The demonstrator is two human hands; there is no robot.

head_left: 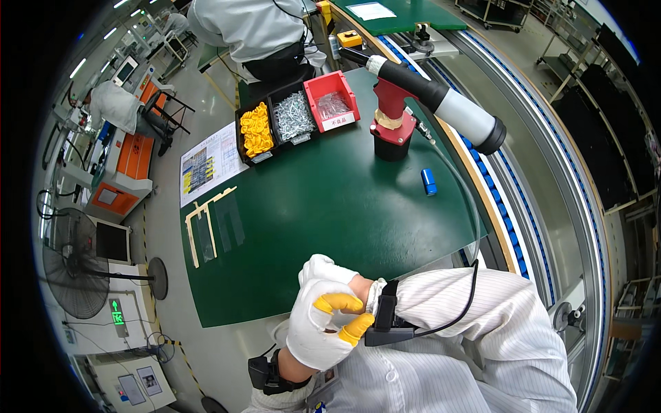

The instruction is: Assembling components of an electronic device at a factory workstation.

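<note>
My left hand (318, 329), in a white glove with yellow finger pieces, reaches across my right wrist. Its yellow thumb and forefinger are curved with a gap between their tips, right by the sleeve cuff, and nothing shows between them. A black strap with a dark box (389, 334) sits on my right forearm, and a cable runs from the box. My right hand (323, 267), also white-gloved, lies behind the left one above the table's near edge; its fingers are hidden. Another black wrist device (268, 372) is on my left wrist.
Bins of yellow parts (256, 131), silver metal hardware (292, 115) and clear bags (332, 104) stand on the green table (303, 206). A grey-black cylinder (441, 103) rests on a red stand (392, 127). A small blue object (428, 182) lies near the roller conveyor (506, 213). A person (248, 27) sits beyond.
</note>
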